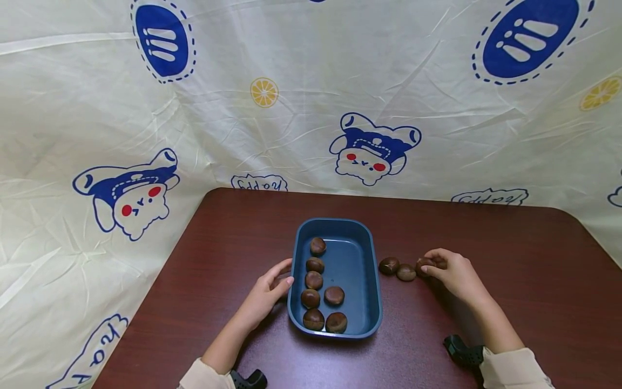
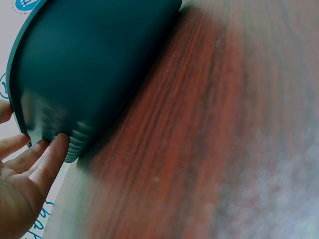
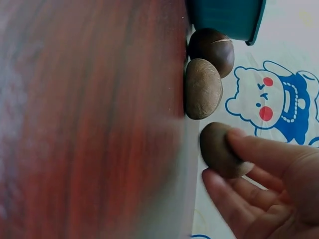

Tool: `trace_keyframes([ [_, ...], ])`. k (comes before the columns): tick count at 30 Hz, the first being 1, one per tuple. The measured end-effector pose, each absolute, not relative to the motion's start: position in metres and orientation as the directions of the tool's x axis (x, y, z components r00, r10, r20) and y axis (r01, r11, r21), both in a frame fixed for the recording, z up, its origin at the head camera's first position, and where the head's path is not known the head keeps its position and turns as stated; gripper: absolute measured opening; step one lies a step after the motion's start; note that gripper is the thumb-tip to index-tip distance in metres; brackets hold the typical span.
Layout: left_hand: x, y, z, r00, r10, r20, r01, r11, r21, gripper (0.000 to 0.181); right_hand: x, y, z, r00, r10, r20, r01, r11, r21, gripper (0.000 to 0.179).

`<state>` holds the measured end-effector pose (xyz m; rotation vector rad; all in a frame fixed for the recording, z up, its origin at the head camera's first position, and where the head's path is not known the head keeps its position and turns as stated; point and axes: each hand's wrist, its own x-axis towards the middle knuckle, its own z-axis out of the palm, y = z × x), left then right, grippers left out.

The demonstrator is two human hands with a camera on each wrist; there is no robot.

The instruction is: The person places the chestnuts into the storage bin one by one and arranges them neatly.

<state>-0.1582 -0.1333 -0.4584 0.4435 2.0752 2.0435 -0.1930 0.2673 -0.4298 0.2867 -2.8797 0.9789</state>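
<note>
A blue rectangular tray [image 1: 359, 281] holds several brown chestnuts: a column along its left side, with two more, one a chestnut [image 1: 333, 295], beside the column's lower end. My left hand [image 1: 266, 292] touches the tray's left wall with its fingertips, fingers fairly straight in the left wrist view. To the right of the tray my right hand [image 1: 454, 273] pinches a chestnut [image 3: 219, 149] between thumb and fingers. In the right wrist view this chestnut is apart from two others, a dark chestnut [image 3: 212, 50] nearest the tray and a paler chestnut [image 3: 203, 89].
The dark red-brown wooden table [image 1: 243, 232] bears the tray and the loose chestnuts. Behind it hangs a pale sheet [image 1: 291, 135] printed with cartoon figures. Dark wrist devices sit at both cuffs, one of them the right wrist device [image 1: 464, 352].
</note>
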Motion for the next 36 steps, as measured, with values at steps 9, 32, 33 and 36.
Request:
trace_keyframes([
  [9, -0.158, -0.133, -0.459, -0.933, 0.349, 0.087, 0.095, 0.005, 0.995, 0.047, -0.195, 0.245, -0.413, -0.963, -0.147, 0.225, -0.260, 0.721, -0.642, 0.026],
  [32, -0.157, -0.132, -0.454, -0.931, 0.357, 0.080, 0.081, -0.014, 0.997, 0.046, -0.200, 0.132, -0.395, -0.852, -0.507, 0.132, -0.443, 0.564, -0.697, 0.023],
  [33, -0.156, -0.132, -0.454, -0.931, 0.357, 0.078, 0.078, -0.014, 0.997, 0.046, -0.200, 0.129, -0.396, -0.843, -0.524, 0.126, -0.456, 0.570, -0.684, 0.022],
  [36, -0.156, -0.132, -0.453, -0.934, 0.351, 0.074, 0.072, -0.020, 0.997, 0.046, -0.202, 0.122, -0.401, -0.821, -0.560, 0.113, -0.496, 0.601, -0.627, 0.022],
])
